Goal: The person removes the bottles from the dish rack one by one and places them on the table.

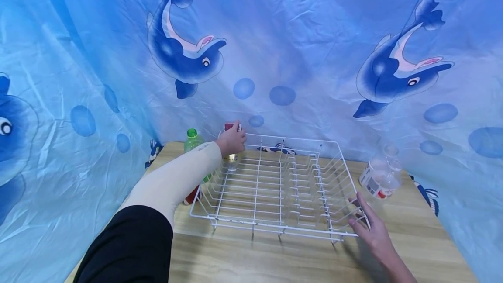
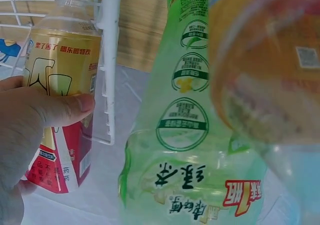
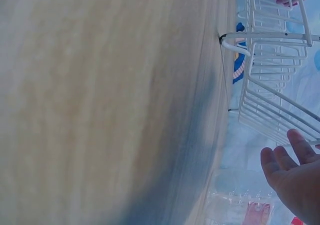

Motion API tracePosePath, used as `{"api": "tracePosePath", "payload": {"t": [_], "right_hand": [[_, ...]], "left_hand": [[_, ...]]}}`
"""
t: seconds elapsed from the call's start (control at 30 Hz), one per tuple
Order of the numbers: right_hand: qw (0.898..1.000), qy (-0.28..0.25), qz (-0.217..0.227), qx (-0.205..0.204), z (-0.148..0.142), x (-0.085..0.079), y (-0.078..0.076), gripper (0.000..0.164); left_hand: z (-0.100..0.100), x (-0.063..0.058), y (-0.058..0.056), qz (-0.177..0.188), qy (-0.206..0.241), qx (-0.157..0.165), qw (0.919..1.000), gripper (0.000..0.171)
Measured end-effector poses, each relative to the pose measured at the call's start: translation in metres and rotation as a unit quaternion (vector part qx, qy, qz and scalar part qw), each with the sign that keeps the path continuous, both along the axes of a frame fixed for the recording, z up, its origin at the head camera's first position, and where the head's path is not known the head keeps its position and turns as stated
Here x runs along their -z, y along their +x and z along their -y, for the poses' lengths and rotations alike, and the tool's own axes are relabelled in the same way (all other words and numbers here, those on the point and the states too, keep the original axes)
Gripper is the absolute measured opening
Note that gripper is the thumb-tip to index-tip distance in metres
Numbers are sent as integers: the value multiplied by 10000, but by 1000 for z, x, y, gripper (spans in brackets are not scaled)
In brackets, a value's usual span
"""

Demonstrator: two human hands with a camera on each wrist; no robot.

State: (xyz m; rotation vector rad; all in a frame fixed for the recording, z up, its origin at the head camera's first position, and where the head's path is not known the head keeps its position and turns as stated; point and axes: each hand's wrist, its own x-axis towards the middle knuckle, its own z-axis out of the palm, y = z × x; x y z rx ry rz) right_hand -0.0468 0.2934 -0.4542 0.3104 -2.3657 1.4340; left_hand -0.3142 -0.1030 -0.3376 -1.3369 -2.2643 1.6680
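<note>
My left hand [image 1: 232,139] grips a plastic drink bottle [image 2: 62,110] with a gold and red label. It is held neck down at the back left corner of a white wire dish rack [image 1: 255,187], its red base uppermost. In the left wrist view the thumb lies across the label. My right hand [image 1: 373,230] is at the front right corner of the rack, fingers and thumb reaching past the side rim. In the right wrist view its fingers [image 3: 300,147] look spread and fairly straight, their tips right at the wires.
A green bottle [image 1: 192,141] stands left of the rack, with a red-labelled bottle [image 1: 191,196] nearer me. Clear bottles [image 1: 381,174] stand on the wooden table [image 1: 243,257] at the right. A blue dolphin-print curtain [image 1: 283,34] hangs behind and at the sides.
</note>
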Motion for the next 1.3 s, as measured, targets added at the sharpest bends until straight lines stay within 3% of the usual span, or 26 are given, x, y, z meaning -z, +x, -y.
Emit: {"api": "tracePosePath", "payload": {"t": [0.13,0.67,0.83,1.0,1.3], "right_hand": [[10000,12,20,-20,1,-1,-2,76],[9998,194,39,20,1,-7,0,76],[9971,655,344,190,-2,-14,1,81],[9937,999,501,114,-5,-21,0,78],[9946,1005,261,-29,-5,-43,-9,85]], "left_hand": [[2,-6,3,-57,43,-97,9999,39],[3,-23,11,-421,50,17,9991,48],[3,-30,12,-590,89,108,9982,55],[5,-37,15,-624,162,30,9979,58],[8,-50,19,-647,224,-202,9974,65]]}}
